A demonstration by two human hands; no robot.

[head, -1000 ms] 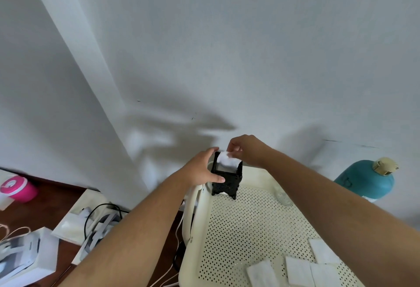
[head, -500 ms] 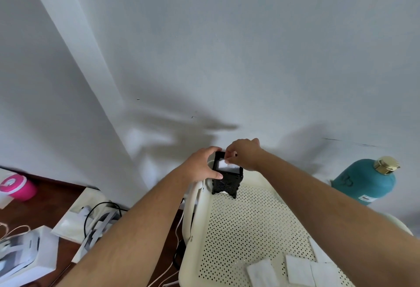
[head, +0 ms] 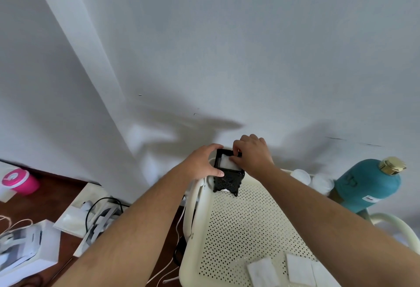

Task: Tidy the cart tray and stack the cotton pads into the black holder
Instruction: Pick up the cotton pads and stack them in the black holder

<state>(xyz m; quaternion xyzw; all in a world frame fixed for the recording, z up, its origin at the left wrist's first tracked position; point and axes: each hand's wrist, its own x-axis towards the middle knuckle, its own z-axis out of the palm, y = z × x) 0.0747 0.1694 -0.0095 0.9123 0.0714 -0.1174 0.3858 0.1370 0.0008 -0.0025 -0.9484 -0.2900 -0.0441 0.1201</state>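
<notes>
here, left hand [head: 202,164] gripping black holder [head: 228,178], right hand [head: 252,155] fingertips pressing cotton pad [head: 225,163] inside

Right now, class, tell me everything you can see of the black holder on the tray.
The holder is a small black box, seemingly plastic, open on top, with patterned cut-out sides and short feet. It stands upright at the far left corner of the cream perforated tray. A white pad lies in its opening. The left hand wraps its left side, thumb across the front; the right hand presses fingertips on the pad at the rim.
</notes>
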